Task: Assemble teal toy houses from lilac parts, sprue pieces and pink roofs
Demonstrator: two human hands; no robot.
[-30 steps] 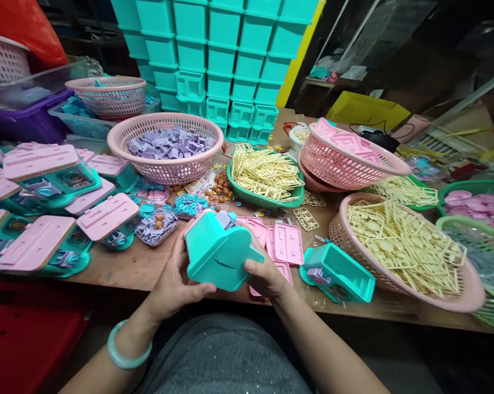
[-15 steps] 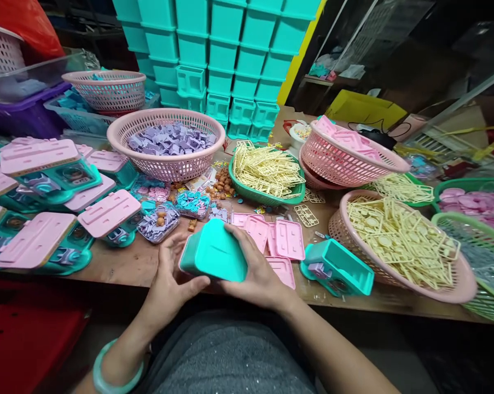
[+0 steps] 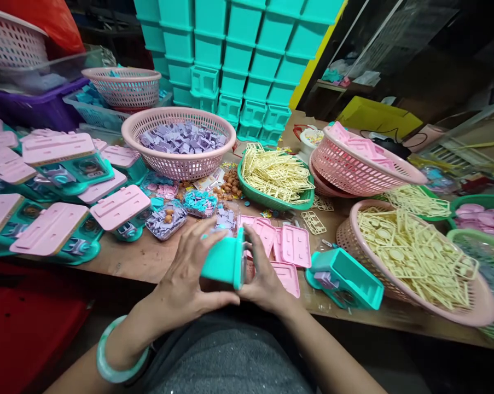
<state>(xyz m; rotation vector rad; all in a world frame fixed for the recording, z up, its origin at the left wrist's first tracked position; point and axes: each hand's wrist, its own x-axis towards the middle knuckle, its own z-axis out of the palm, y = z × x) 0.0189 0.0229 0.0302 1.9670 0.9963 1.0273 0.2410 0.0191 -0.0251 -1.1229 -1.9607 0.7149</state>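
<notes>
We are holding a teal plastic toy housing [image 3: 224,261] between both hands at the near edge of the wooden worktable [image 3: 148,260], just above our lap. Our left hand [image 3: 189,284] is wrapping its fingers over the top and its thumb underneath, gripping the piece, while our right hand [image 3: 265,276] is pressing against the opposite side with fingers closed on it. Holding it from both sides seems to be keeping it steady and turned on edge, so one narrow face is pointing toward us.

The housing is looking smooth, glossy and boxy, with rounded corners; what sits on its far side we cannot tell.

Parts are lying within easy reach, probably for that reason: pink flat panels [image 3: 290,249] are resting on the table just behind our hands, and another teal housing [image 3: 345,279] is lying on its side to the right. Further back, a pink basket of purple pieces [image 3: 179,142] and a green tray of cream sprues [image 3: 276,178] are standing. To the left, finished units with pink lids [image 3: 52,227] are sitting in rows.
</notes>
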